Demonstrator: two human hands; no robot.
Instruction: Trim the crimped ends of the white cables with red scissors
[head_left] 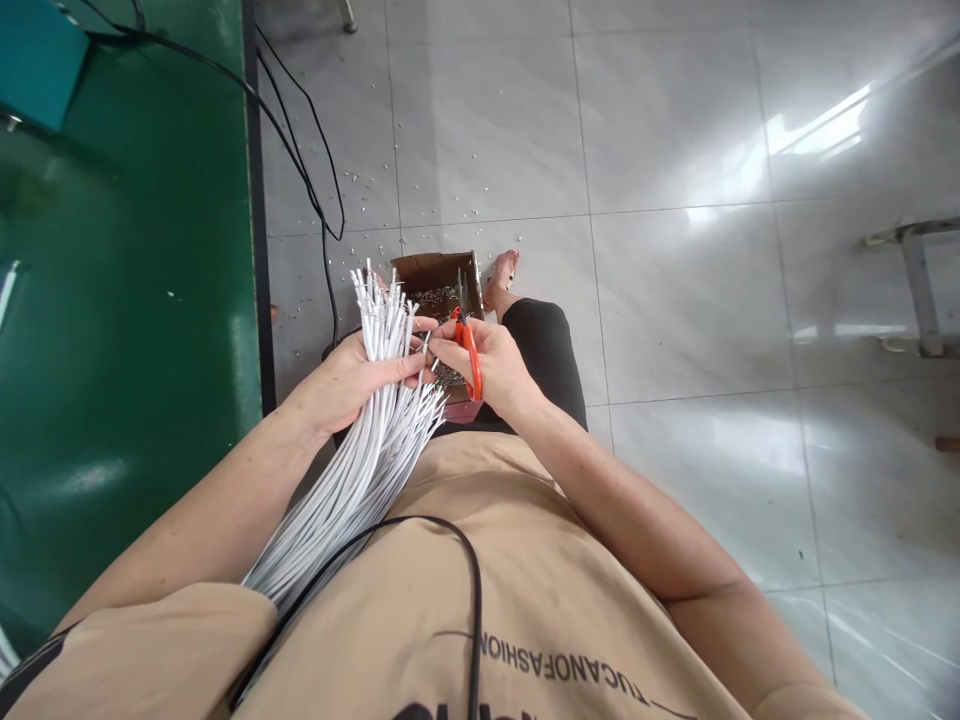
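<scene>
A thick bundle of white wires [375,430] lies across my lap, its stripped-looking ends fanned upward. My left hand [367,375] is wrapped round the bundle near those ends, thumb across the front. In my right hand [484,365] sits a pair of scissors [473,365] with red handles, the dark blades pointing away from me. The right thumb and fingertips pinch near a single wire end beside the left thumb; the exact contact is partly hidden. Below both hands stands an open cardboard box [435,270] holding many small clippings.
A green table [165,300] with a dark edge runs along the left, bearing a teal box [37,60]. Black cables [315,190] hang off it to the floor. Small white scraps lie scattered on the grey tiles [510,120]. Metal legs [919,290] stand at the right.
</scene>
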